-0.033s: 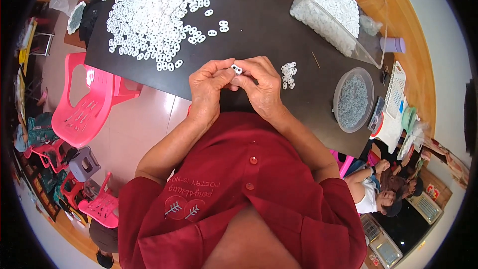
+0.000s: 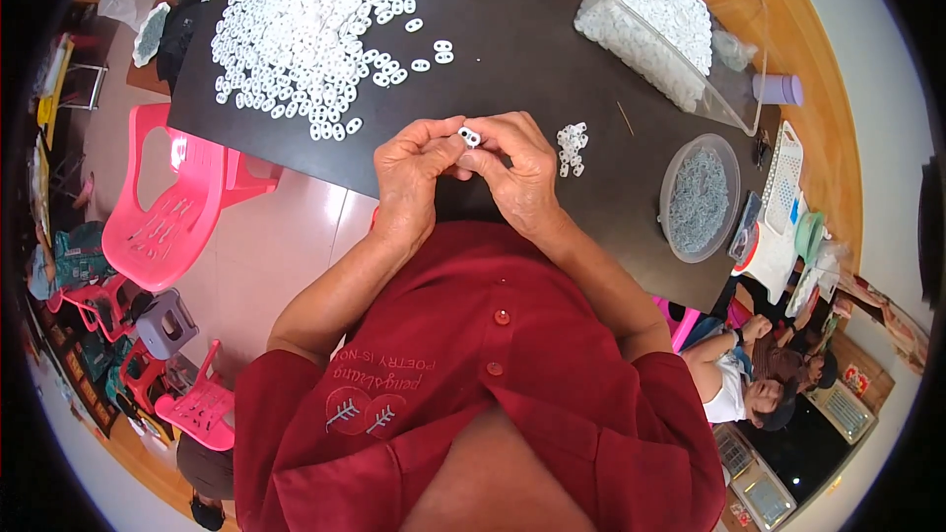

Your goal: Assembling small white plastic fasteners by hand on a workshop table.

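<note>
A small white oval plastic piece with two dark holes [image 2: 470, 137] is pinched between my hands, just above the near edge of the dark table. My left hand [image 2: 412, 166] closes on its left side with thumb and fingertips. From the right, the thumb and index finger of my right hand [image 2: 516, 167] grip the same piece. My fingers hide its underside and whatever else may be between them. A small cluster of similar white pieces [image 2: 571, 149] lies right of my right hand. A large pile of such pieces [image 2: 296, 30] spreads over the table's far left.
A clear bin of white pieces [image 2: 585, 24] stands at the far right. Nearer is a round plastic tub [image 2: 666, 227] of small grey metal parts. A thin brass-coloured stick [image 2: 626, 118] lies between. A pink chair [image 2: 163, 222] stands left; another person [image 2: 724, 374] is at the right.
</note>
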`<state>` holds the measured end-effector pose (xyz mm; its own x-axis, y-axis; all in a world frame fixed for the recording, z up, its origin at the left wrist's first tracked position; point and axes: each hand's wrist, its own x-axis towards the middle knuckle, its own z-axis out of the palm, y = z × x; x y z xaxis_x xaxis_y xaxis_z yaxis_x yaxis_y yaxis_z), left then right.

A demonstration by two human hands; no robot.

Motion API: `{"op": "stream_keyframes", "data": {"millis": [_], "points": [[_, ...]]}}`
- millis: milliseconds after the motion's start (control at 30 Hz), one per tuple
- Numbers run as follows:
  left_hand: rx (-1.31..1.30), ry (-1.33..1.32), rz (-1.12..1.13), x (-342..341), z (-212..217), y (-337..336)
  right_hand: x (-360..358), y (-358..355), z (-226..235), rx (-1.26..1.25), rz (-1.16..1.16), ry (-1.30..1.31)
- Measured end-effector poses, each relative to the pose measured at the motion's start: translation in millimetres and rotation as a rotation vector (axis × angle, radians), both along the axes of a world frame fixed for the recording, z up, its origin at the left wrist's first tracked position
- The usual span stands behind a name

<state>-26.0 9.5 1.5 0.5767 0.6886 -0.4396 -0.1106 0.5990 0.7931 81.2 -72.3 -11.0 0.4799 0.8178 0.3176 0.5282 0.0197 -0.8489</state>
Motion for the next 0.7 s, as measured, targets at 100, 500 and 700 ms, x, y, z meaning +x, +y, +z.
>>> {"op": "stream_keyframes", "data": {"millis": [100, 500, 700], "points": [[-0.003, -0.011, -0.012, -0.3, 0.9, 0.8, -2.0, 0.5, 4.7, -0.059, -0.053, 0.116], [0.103, -0.023, -0.073, -5.6, -4.5, 5.8, -4.4, 0.7, 4.9, 0.032, -0.049, 0.091], [0.136, -0.089, -0.081, -8.5, -2.3, 3.8, -6.4, -0.6, 6.7, 0.061, -0.054, 0.163]]}}
